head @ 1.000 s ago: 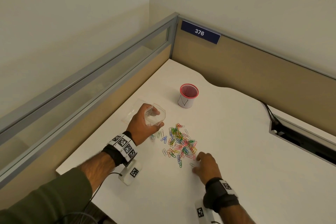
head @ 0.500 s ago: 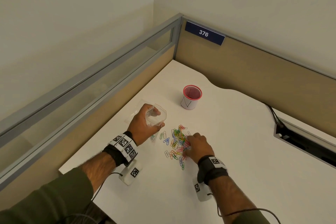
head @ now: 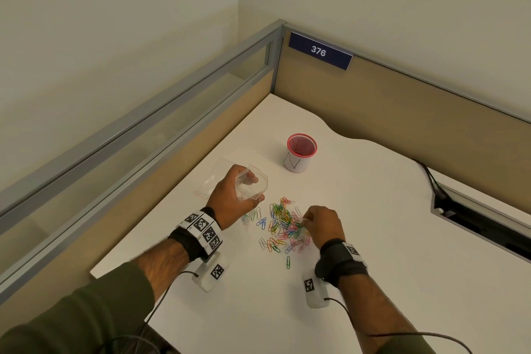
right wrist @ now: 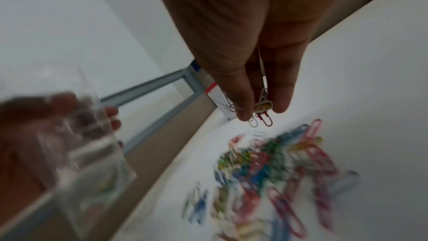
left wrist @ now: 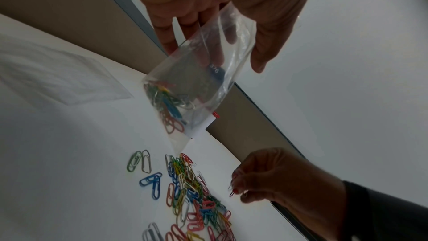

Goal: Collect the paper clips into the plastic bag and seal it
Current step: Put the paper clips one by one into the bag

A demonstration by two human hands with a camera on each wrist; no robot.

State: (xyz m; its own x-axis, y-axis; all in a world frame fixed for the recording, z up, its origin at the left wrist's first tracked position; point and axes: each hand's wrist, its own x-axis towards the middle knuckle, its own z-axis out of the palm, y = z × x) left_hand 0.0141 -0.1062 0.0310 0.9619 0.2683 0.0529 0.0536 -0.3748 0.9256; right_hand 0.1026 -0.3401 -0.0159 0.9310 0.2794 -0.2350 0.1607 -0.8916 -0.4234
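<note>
Left hand (head: 230, 195) up off the desk (head: 373, 253), fingers and thumb curled round the mouth of a clear plastic bag (head: 252, 185), holding it open. Bag (left wrist: 199, 84) hanging from that grip, with a small bunch of coloured paper clips already at the bottom (left wrist: 169, 104). Right hand (head: 323, 224) just right of the pile of paper clips (head: 283, 228), raised slightly above it, thumb and fingertips (right wrist: 243, 109) pinched together on a few clips (right wrist: 261, 111): a red one, a yellow one and a white one showing below the tips. Pile spread loose on the desk, between the two hands, just below and right of the bag; one green clip (head: 288, 262) lying apart on the near side of the pile. Beyond the pile, a red-rimmed cup (head: 300, 152) standing upright. Left of the bag, flat on the desk, a second clear bag (head: 211, 178), partly hidden behind the left hand. Beyond the cup, in the corner, a blue number plate (head: 320, 51) reading 376.
</note>
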